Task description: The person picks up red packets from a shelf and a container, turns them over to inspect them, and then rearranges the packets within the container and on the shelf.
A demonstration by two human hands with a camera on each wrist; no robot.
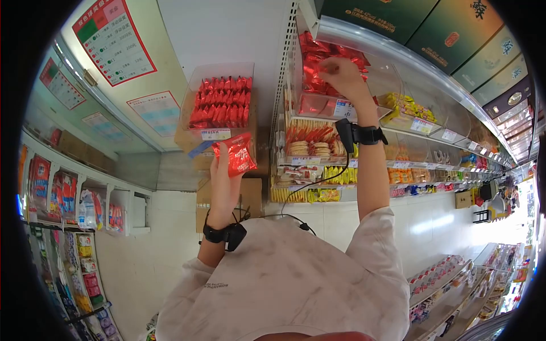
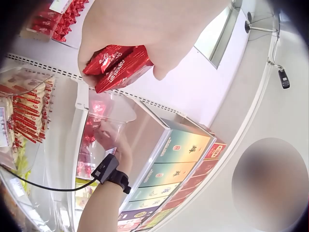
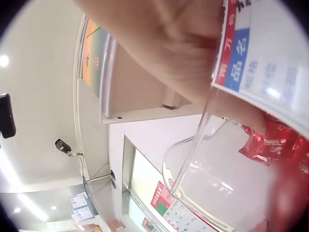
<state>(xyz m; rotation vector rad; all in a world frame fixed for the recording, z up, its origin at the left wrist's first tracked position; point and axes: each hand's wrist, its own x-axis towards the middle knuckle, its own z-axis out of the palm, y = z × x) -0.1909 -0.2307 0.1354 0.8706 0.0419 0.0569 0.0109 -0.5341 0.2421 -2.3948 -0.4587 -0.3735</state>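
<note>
My left hand (image 1: 223, 184) holds red foil snack packets (image 1: 241, 154) upright between thumb and fingers, in front of a clear bin. Two of these packets (image 2: 121, 70) show side by side in the left wrist view. On the top shelf to the right, my right hand (image 1: 346, 79) reaches over the front of another clear bin (image 1: 318, 105) of loose red packets (image 1: 313, 62). Its fingers are bent among the packets. In the right wrist view the price label (image 3: 263, 67) covers part of that hand, and I cannot tell whether it grips a packet.
Neat rows of red packets (image 1: 222, 102) fill the clear bin on the left, above cardboard boxes (image 1: 250, 193). Lower shelves hold wrapped crackers (image 1: 310, 149) and yellow packs (image 1: 406, 108). Large gift boxes (image 1: 449, 37) stand above the top shelf. A black cable (image 1: 318, 183) hangs from the right wrist.
</note>
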